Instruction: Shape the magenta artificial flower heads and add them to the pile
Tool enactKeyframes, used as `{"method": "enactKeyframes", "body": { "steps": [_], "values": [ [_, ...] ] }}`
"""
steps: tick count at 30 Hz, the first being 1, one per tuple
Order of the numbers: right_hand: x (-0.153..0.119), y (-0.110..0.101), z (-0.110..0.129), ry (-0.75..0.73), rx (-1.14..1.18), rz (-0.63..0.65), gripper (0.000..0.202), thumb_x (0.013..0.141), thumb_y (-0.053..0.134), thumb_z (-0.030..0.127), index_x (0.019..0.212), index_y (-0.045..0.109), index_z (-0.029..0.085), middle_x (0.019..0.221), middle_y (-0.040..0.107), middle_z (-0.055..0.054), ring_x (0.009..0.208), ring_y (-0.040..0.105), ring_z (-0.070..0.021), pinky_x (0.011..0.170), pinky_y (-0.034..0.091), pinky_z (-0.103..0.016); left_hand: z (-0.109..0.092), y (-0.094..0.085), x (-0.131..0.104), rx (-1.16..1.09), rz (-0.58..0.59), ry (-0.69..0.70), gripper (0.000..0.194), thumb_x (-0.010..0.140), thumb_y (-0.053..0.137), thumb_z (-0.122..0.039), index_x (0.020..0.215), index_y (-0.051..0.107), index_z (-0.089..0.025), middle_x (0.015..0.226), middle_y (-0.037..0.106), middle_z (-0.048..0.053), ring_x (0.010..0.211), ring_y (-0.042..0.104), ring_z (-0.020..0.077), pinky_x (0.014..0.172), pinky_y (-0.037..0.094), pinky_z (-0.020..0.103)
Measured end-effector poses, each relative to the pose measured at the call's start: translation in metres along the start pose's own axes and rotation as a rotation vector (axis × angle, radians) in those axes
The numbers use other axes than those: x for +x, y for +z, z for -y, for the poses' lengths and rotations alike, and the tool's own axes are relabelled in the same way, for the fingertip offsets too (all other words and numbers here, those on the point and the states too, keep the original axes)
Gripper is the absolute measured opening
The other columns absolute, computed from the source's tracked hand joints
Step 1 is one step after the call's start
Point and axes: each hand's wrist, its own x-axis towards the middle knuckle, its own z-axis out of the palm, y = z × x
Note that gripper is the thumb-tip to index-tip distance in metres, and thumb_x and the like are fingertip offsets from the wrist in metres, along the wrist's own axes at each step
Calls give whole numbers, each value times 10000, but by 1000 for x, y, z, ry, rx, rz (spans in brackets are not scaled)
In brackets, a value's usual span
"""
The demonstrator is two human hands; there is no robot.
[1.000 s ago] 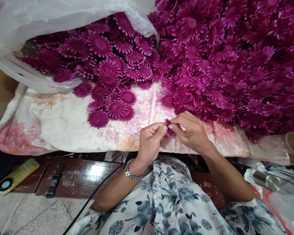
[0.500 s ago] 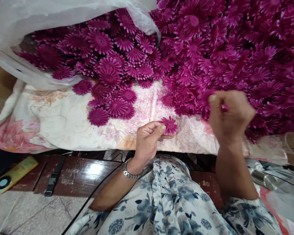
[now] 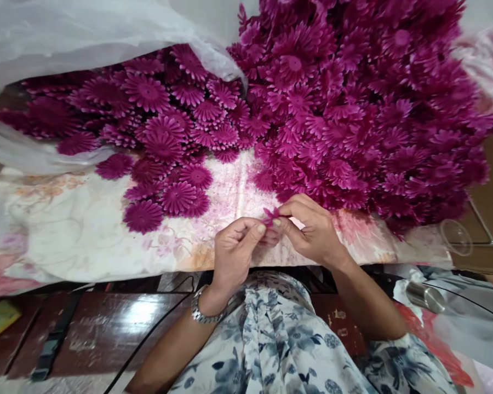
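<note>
A small magenta artificial flower (image 3: 269, 217) is pinched between both hands above the front of the cloth. My left hand (image 3: 235, 250), with a metal-banded watch at the wrist, grips it from the left with thumb and fingers. From the right, my right hand (image 3: 312, 229) closes thumb and forefinger on magenta petals at the same spot. Whether these are one layer or two, I cannot tell, as the fingers cover much of them. Just behind the hands rises a large heap of magenta artificial flowers (image 3: 337, 126).
A translucent plastic bag (image 3: 107, 33) lies open at the left, with more flowers (image 3: 148, 93) spilling onto the floral cloth (image 3: 78, 230). A clear plastic cup (image 3: 456, 237) rests at the right edge. Lower right is a metal cylinder (image 3: 425, 297); a black strap (image 3: 56, 339) crosses the brown bench.
My right hand has come down and left from in front of the heap to meet my left hand at the flower. The view has shifted, bringing the heap's right edge into sight.
</note>
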Motion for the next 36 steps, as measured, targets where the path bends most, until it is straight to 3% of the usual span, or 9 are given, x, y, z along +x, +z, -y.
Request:
{"method": "enactKeyframes", "body": {
  "steps": [4,9,11,14,18,20,23,28,36],
  "values": [
    [7,-34,-16,52,-205,-110,134,880,491,188,870,624,179,721,628,-33,669,566,-128,608,459,-252,-6,-2,-2,37,-15,13,148,739,672,-287,697,639,-149,642,705,30,531,652,148,530,544,253],
    [7,-85,-54,271,-738,-242,282,855,527,278,1113,604,195,935,644,-82,861,569,-206,758,450,-362,-11,-6,-2,43,-2,64,133,759,647,-283,729,642,-153,647,707,31,542,659,153,532,540,249],
    [1,-96,-64,319,-836,-270,376,830,555,309,1185,568,185,1038,625,-108,945,553,-242,813,435,-407,-14,-10,-1,64,-22,95,123,762,644,-275,745,649,-153,657,708,34,547,661,154,531,539,247],
    [-7,-99,-64,258,-807,-356,314,843,535,291,1128,606,179,998,648,-99,925,572,-227,821,446,-384,-23,-17,1,80,-75,193,99,767,636,-248,745,655,-153,667,707,36,555,661,160,543,548,271],
    [-4,-74,-43,111,-628,-410,193,856,515,210,997,645,184,859,674,-64,820,599,-179,773,469,-318,-40,-30,4,82,-234,447,54,767,612,-177,763,656,-145,657,698,26,548,651,166,556,552,312],
    [4,-51,-30,-3,-497,-302,162,848,533,189,964,646,181,828,675,-53,782,598,-163,747,471,-293,-48,-40,6,76,-345,567,53,763,600,-166,764,646,-139,632,688,20,543,644,168,536,543,316],
    [20,-10,-13,-158,-316,-27,147,857,530,200,935,648,162,790,668,-48,748,587,-159,733,460,-289,-54,-58,9,103,-496,668,69,765,586,-188,760,629,-134,607,674,15,525,626,153,512,513,287],
    [63,44,7,-171,-215,300,182,875,486,202,915,658,159,826,655,-68,778,570,-184,784,428,-316,-50,-86,10,246,-680,699,115,773,577,-247,757,620,-141,667,676,22,584,607,115,573,480,240],
    [106,92,34,-245,-194,462,223,834,556,284,1010,623,162,950,592,-84,888,517,-214,788,383,-326,-43,-107,2,499,-705,647,151,827,529,-250,836,652,-162,791,671,30,692,594,119,688,485,256]
  ]
}}
